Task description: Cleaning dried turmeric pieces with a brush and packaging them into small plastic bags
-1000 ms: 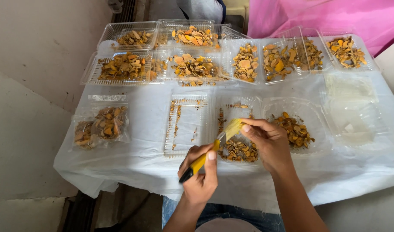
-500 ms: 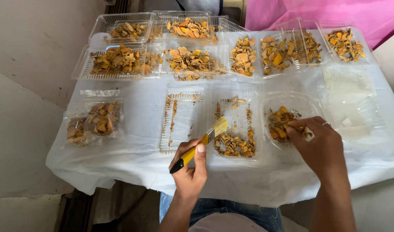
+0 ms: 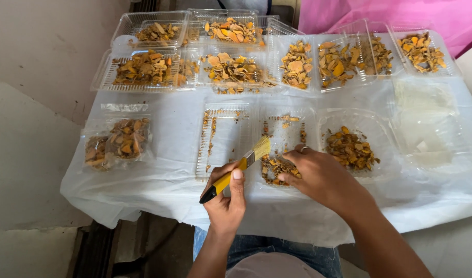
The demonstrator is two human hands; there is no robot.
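A yellow-handled brush (image 3: 236, 170) is held in the closed grip of the left hand (image 3: 224, 202), bristles raised over a clear tray (image 3: 283, 149), while dried orange pieces (image 3: 275, 167) there are pinched by the right hand (image 3: 318, 177), apparently for cleaning.

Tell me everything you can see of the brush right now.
The brush is a small flat paintbrush with a yellow handle, black butt end, metal ferrule and pale straw-coloured bristles. The left hand grips its handle, thumb on top. It lies tilted, bristles pointing up and right, over the near clear tray. The right hand is beside the bristles, apart from them.
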